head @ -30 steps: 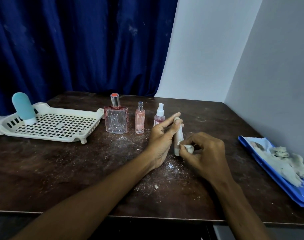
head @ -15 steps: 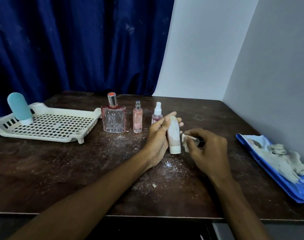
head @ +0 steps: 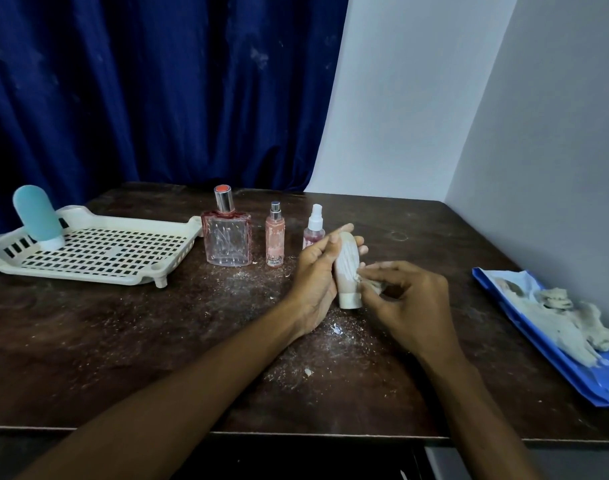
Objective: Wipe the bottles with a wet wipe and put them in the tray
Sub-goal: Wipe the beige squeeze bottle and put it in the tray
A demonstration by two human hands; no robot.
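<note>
A pale, round-topped plastic bottle (head: 347, 268), cap down and streaked with white powder, stands nearly upright above the tabletop, a crumpled whitish wet wipe (head: 368, 284) pressed against its lower side. Behind it stand a small clear spray bottle with a white nozzle (head: 314, 227), a slim pink spray bottle with a silver top (head: 275, 240) and a square clear glass perfume bottle with a red-topped silver cap (head: 226, 233), all upright and dusty. A teal, round-topped bottle (head: 38, 216) stands cap down in the far left corner of the cream slotted plastic tray (head: 123, 258).
</note>
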